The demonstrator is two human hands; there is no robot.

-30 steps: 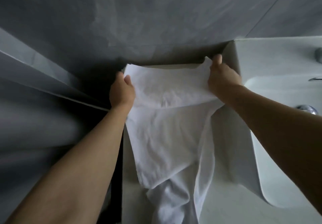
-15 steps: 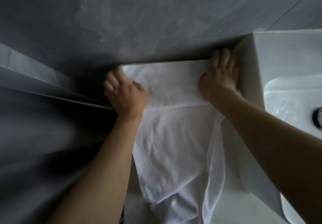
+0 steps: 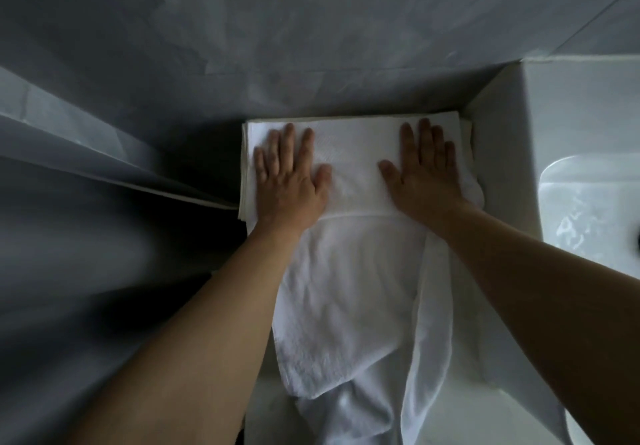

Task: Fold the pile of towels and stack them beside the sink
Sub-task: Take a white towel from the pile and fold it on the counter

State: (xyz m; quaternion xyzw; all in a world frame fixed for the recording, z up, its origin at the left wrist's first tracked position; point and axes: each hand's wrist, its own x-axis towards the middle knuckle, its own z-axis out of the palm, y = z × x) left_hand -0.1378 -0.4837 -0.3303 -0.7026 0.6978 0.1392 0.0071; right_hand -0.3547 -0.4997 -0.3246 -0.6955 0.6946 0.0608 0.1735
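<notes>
**Pressing a folded towel flat beside the sink**

Nearest, loose white towels (image 3: 349,306) draped down over the counter's front edge (image 3: 263,420). Farther in, left hand (image 3: 289,181) and right hand (image 3: 424,174) laid flat, fingers straight and spread, gripping nothing, pressing a folded towel (image 3: 353,153) atop the stack. Likely next: lifting the loose towel to fold. White sink (image 3: 585,202) just right. Beyond, grey wall (image 3: 311,28).
</notes>
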